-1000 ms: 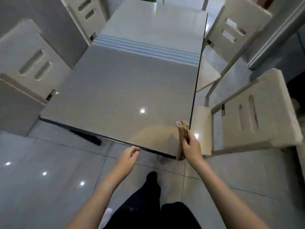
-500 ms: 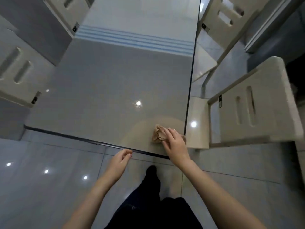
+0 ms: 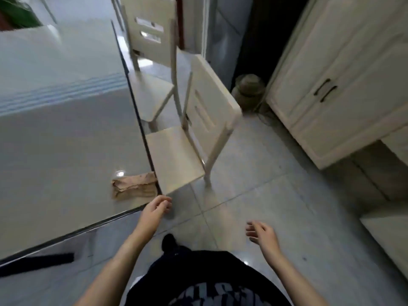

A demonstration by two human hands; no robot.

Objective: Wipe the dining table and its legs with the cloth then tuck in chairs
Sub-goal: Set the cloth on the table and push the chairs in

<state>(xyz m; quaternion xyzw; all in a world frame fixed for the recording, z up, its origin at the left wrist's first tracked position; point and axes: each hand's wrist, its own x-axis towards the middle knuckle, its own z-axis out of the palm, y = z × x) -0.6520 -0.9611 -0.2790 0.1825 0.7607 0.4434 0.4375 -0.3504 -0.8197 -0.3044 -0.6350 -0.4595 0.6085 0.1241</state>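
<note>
At the near right corner of the bench (image 3: pixel 66 140), the cloth (image 3: pixel 134 186) lies crumpled on the glossy top, its far end touching the right edge, and no hand holds it. The left hand (image 3: pixel 155 209) hovers just beside that corner, its grip loosely curled and empty; the right hand (image 3: pixel 263 236) hangs well off the bench over the floor (image 3: pixel 276 195), its grip open and empty too. With the cloth set down, the wiping looks finished or paused; whether the legs were wiped cannot be told, since only a dark foot (image 3: pixel 36 262) shows under the near edge of the bench. The tucking is what remains. The near chair (image 3: pixel 181 160) stands beside the bench's right edge with most of its seat out and its back turned away from the bench, and the far chair (image 3: pixel 152 85) beyond it along the same edge also sits pulled out. Right of the near chair, well away from the bench, a cream cabinet (image 3: pixel 344 85) lines the wall, and a squat jar (image 3: pixel 249 89) sits in the dark gap beside it. Neither blocks the chairs. The cloth overhanging the edge next to the near chair's seat could get brushed off when that chair is pushed in.
</note>
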